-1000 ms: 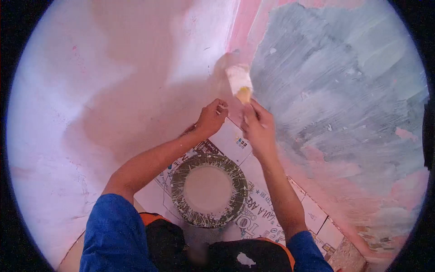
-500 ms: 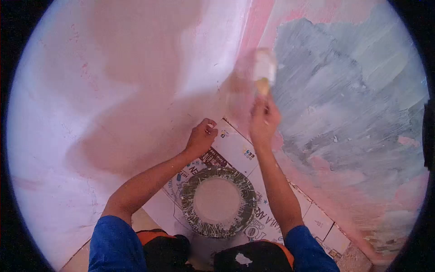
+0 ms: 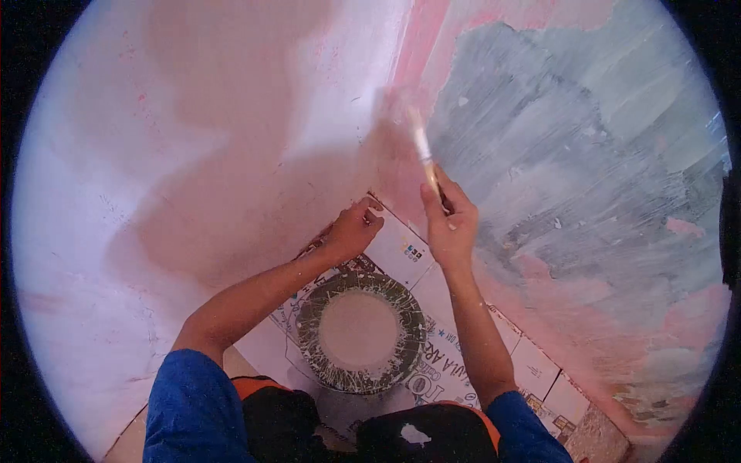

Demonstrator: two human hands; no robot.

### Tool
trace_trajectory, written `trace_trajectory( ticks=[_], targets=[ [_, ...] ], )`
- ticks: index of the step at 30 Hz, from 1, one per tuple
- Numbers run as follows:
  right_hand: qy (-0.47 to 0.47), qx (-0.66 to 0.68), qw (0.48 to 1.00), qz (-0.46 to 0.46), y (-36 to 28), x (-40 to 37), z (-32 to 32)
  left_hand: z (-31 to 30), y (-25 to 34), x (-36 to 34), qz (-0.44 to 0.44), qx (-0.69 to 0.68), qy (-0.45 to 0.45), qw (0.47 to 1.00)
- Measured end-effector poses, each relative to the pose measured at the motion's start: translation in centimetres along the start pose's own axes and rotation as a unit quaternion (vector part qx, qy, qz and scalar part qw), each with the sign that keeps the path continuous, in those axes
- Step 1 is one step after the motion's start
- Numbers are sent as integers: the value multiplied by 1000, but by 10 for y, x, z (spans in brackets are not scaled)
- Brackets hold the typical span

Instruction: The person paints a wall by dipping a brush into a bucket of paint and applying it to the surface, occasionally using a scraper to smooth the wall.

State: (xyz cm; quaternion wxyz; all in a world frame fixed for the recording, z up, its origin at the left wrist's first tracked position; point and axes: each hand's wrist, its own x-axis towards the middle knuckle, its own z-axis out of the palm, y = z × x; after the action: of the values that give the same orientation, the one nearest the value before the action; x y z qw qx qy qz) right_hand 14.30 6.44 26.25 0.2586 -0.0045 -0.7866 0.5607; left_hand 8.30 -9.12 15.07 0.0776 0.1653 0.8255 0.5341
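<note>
My right hand [image 3: 452,231] is closed round the handle of a paintbrush [image 3: 424,150]. The brush points up toward the wall corner, its head pale and blurred, edge-on to me. My left hand [image 3: 356,230] is lower, by the corner where the boards meet the wall, with its fingers curled in; I cannot tell what, if anything, is in them. Between my forearms stands a round bucket [image 3: 307,337], its dark rim streaked with pale drips. Whitish paint [image 3: 359,328] shows inside it.
A pale pinkish wall [image 3: 208,231] with shadows rises on the left. The right wall [image 3: 532,139] has a large grey patch with pink edges. Printed white boards [image 3: 397,247] cover the floor under the bucket. My knees [image 3: 417,432] flank the bucket.
The paintbrush has turned from flat-on to edge-on and tipped left, a little lower. My right hand has moved slightly down. My left hand stays near the corner with its fingers curled.
</note>
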Motion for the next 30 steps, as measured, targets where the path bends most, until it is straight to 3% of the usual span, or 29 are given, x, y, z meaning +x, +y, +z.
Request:
trace_trajectory(
  ticks=[1,4,6,8,10,11,12,13,15,16,17,21,23,25,30],
  targets=[
    [12,-48,997,-64,5,2,5,-4,1,0,4,2,2,1000],
    [23,-89,991,-100,25,-14,1,-17,4,-12,-5,-53,-1,999],
    [22,-91,991,-98,31,-25,-7,-29,4,-20,-38,-11,4,999],
    [19,-97,992,-76,31,-41,-20,-26,-29,-17,0,23,45,999],
    [-23,-177,972,-155,31,-57,-44,-33,-19,-19,-37,44,13,998],
    [-44,-179,976,-116,25,-77,-58,-34,-28,-21,-64,17,-38,997],
    [-93,-66,992,54,16,-84,-69,-36,-39,-20,-81,-9,-77,994],
    [-131,50,967,211,11,-86,-75,-36,-44,-24,-100,-11,-79,992],
    [-203,39,941,268,6,-100,-82,-38,-50,-29,-130,52,-187,972],
    [-263,25,914,307,2,-104,-83,-38,-55,-31,-138,53,-184,972],
    [-319,12,893,317,-2,-105,-72,-39,-59,-33,-176,61,-177,966],
    [-390,69,859,323,26,-126,-8,-48,-99,-29,-269,29,-148,951],
    [-426,41,812,397,33,-132,18,-55,-112,-25,-294,27,-143,945],
    [-451,-10,813,368,39,-134,17,-64,-119,-29,-321,20,-134,937],
    [-515,-177,789,283,56,-152,-22,-75,-127,-36,-288,22,-142,947]
  ],
)
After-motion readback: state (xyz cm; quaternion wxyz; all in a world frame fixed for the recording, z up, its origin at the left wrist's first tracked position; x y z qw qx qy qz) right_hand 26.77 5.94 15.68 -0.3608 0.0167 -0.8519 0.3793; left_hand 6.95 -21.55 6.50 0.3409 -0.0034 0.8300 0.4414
